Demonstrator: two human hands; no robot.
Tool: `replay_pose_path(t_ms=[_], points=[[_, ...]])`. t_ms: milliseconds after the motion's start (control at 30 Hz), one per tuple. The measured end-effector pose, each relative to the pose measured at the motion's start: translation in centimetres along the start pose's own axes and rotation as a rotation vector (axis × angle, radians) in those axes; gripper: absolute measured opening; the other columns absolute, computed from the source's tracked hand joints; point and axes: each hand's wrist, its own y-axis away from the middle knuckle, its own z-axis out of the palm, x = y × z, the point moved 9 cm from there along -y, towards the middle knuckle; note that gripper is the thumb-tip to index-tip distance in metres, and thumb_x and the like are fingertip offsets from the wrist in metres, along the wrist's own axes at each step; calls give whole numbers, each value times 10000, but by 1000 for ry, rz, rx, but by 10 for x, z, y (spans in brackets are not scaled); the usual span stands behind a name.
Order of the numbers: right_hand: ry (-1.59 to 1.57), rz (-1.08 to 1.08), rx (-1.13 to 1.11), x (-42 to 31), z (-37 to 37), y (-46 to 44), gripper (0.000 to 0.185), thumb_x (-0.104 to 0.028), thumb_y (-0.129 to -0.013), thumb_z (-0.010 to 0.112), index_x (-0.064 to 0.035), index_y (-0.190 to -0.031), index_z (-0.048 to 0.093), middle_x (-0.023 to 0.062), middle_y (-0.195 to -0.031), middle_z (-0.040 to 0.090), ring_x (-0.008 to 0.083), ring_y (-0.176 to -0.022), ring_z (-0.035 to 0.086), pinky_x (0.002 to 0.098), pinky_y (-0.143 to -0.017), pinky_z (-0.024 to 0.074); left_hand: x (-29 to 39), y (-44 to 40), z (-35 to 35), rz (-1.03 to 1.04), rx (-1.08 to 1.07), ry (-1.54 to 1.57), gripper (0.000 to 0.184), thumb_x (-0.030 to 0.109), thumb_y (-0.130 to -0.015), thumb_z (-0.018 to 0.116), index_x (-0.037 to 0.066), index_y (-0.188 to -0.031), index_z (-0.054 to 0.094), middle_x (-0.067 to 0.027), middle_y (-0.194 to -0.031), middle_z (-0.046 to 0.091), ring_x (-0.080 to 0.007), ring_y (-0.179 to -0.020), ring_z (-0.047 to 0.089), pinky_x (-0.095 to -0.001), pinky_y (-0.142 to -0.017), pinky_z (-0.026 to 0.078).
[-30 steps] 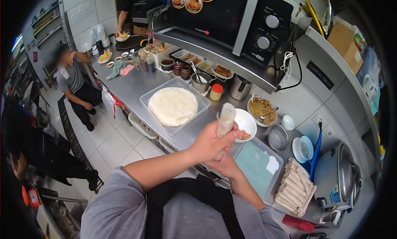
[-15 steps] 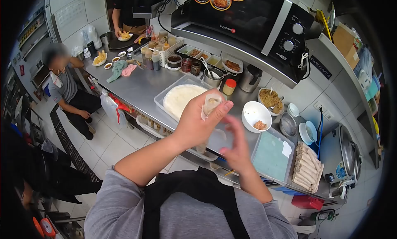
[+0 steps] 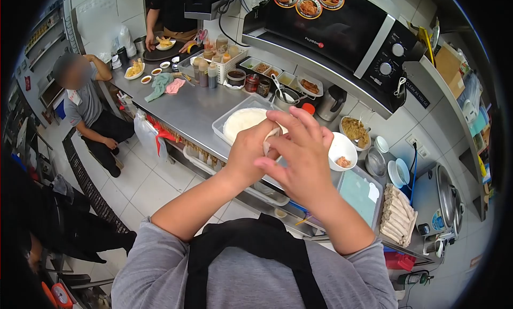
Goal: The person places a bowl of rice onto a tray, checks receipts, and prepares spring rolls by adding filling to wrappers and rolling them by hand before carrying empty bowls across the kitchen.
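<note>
A pale wrapped roll (image 3: 271, 141) is in my left hand (image 3: 248, 151), its end showing between the fingers. My right hand (image 3: 302, 154) is at that end, fingers spread and curved, some touching the wrapper. Behind my hands, a clear tray holds a stack of round white wrappers (image 3: 243, 122). To the right of them stands a white bowl (image 3: 342, 149) with a little pinkish filling (image 3: 343, 162). A lidded container (image 3: 359, 194) lies nearer me, and finished pale rolls (image 3: 398, 215) are piled beside it.
A microwave (image 3: 326, 36) overhangs the counter (image 3: 184, 114). Sauce bottles (image 3: 212, 75), a red-lidded jar (image 3: 308, 108), a bowl of brown filling (image 3: 355, 133) and a large cooker (image 3: 438, 197) stand around. A person sits at the left (image 3: 88, 111); another stands at the far end (image 3: 171, 15).
The roll has gone from being held upright by both hands to lying in my left hand. My right hand moved away, then came back to its end. The view has shifted.
</note>
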Motion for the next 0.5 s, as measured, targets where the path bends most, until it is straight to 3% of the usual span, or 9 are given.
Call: replay_pose_path(t_ms=[33, 100, 133, 167, 200, 267, 367, 467, 500], points=[[2, -1, -2, 7, -5, -1, 493, -605, -868, 567, -178, -1027, 755, 54, -1373, 552, 277, -1272, 431, 456, -969, 270, -1, 1, -2, 1, 0, 2, 175, 113, -836, 706, 41, -933, 579, -133, -727, 637, -312, -676, 650, -365, -600, 489], [-706, -24, 118, 26, -27, 0, 402, -500, -927, 548, -173, -1018, 764, 92, -1371, 555, 303, -1274, 441, 454, -1015, 270, 2, -2, -7, -60, -63, 73, 167, 119, -834, 707, 39, -914, 585, -128, -733, 639, -291, -660, 643, -351, -605, 490], [-704, -31, 103, 29, -27, -1, 402, -500, -927, 548, -173, -1018, 764, 92, -1371, 555, 303, -1274, 441, 454, -1015, 270, 4, -3, -8, -119, -120, 142, 161, 125, -832, 708, 36, -895, 590, -122, -739, 641, -269, -644, 636, -336, -611, 491], [-619, -10, 105, 34, -25, -1, 378, -460, -946, 527, -179, -1033, 764, 107, -1372, 553, 310, -1267, 449, 448, -1035, 267, 1, -2, -8, -233, -204, 106, 121, 63, -804, 686, 49, -820, 567, -37, -790, 668, -126, -718, 632, -281, -664, 492], [-536, 12, 111, 37, -23, -2, 360, -419, -965, 506, -184, -1049, 765, 122, -1373, 550, 317, -1260, 457, 442, -1055, 263, -1, -1, -11, -240, -192, 107, 121, 63, -804, 686, 49, -820, 567, -37, -790, 668, -126, -718, 632, -281, -664, 492], [-451, -64, 113, 22, -23, -3, 331, -445, -919, 579, -175, -1010, 749, 72, -1383, 553, 300, -1245, 463, 470, -987, 294, 0, 0, -6, -204, -246, 261, 135, 122, -832, 688, 29, -837, 590, -114, -772, 658, -229, -695, 634, -329, -640, 484], [135, -271, 90, -30, -20, 7, 307, -425, -735, 742, -190, -918, 664, -46, -1407, 535, 259, -1234, 465, 490, -843, 296, -2, 5, -6, -90, -190, 221, 123, 119, -826, 678, 40, -816, 584, -85, -753, 634, -175, -706, 597, -318, -662, 472], [-26, -280, -57, -24, -21, -3, 296, -402, -751, 735, -174, -935, 697, -24, -1418, 529, 268, -1231, 474, 476, -873, 306, -9, 12, 4, -225, -382, 388, 142, 116, -809, 684, 48, -789, 560, -56, -726, 586, -138, -697, 541, -300, -678, 460], [-268, -255, -109, -5, -20, -5, 317, -428, -829, 682, -168, -1002, 737, 9, -1436, 516, 280, -1218, 483, 464, -936, 319, -1, 12, 7, -177, -552, 428, 129, 92, -842, 698, 47, -821, 578, 14, -764, 577, -73, -737, 521, -268, -676, 444]])
